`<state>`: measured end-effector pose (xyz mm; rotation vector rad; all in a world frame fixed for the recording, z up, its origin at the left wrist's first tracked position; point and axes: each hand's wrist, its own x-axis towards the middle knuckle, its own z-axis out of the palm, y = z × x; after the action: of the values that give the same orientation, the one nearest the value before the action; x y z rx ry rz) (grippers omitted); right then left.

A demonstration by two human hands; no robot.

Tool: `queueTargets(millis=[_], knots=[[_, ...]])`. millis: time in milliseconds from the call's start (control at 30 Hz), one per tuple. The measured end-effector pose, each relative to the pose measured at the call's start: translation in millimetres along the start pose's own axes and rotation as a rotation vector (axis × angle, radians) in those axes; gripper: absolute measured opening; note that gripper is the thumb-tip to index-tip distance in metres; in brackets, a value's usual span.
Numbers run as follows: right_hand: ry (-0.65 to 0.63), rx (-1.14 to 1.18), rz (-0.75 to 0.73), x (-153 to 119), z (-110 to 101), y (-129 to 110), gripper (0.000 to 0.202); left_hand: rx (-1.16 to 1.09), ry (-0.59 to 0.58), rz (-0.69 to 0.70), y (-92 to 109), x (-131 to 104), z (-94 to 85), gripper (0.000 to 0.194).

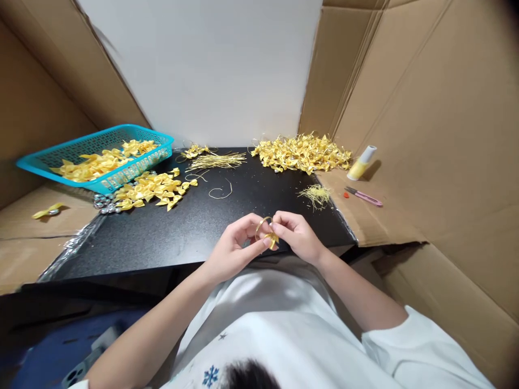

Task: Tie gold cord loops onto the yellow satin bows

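Just above the near edge of the black table (162, 237), my two hands meet. My left hand (239, 246) pinches a small yellow bow (272, 240) between thumb and fingers. A looped gold cord (258, 228) stands up from the bow. My right hand (298, 235) has its thumb and index finger closed at the top of the bow, by the cord. What exactly the right fingertips hold is too small to make out.
Yellow bows fill a blue basket (159, 151) and lie in piles (152, 189) beside it and at the back right (302, 154). Cut cords (219, 160) lie at the back. On the right are thread scraps (316, 195), a thread spool (362, 163) and pink snips (367, 198).
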<state>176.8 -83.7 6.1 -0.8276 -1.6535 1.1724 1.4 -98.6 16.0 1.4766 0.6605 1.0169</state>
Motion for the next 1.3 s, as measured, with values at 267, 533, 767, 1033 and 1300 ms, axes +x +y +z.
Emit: queueTargets(millis=[267,533,767,1033,1300], knots=[[0.299,-0.504,-0.514,-26.3,-7.9,-14.1,0.005,0.169,0.100,0.006,-1.9,-4.4,9.3,0.017],[0.271,-0.578,-0.526,-28.0,-8.3,-16.4,0.006,0.427,0.113,0.078,3.0,-7.7,14.1,0.017],[0.259,-0.514,-0.464,-27.6,-8.3,-11.8,0.008,0.400,0.083,0.055,3.3,-6.7,14.0,0.020],[0.236,-0.596,-0.513,-30.6,-9.0,-13.7,0.004,0.537,0.083,0.182,4.1,-10.7,12.1,0.019],[0.233,-0.555,-0.512,-29.3,-9.6,-10.6,0.006,0.657,0.098,0.317,10.4,-12.7,15.8,0.019]])
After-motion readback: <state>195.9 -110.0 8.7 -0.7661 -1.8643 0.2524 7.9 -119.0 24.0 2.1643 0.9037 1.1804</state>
